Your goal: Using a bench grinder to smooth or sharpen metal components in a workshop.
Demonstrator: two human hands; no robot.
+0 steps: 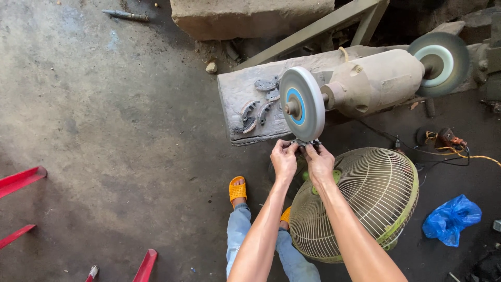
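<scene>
While the dusty bench grinder (365,81) sits on its concrete worktop (235,91), its grey grinding wheel (302,103) meets a small metal part (307,142), pinched closed between left hand (284,159) and right hand (319,163); grinding seems underway, needing steady pressure.

A rough metalworking workshop is showing itself here. A dusty bench grinder (373,81) is sitting just above the fingers (292,149), its grinding wheel (301,103) hanging right over them. Curved metal parts (258,107) are lying up and left on a worn block (235,94). A stained concrete floor (104,130) is spreading out left, and tangled cables (449,149) are trailing to the right.
</scene>
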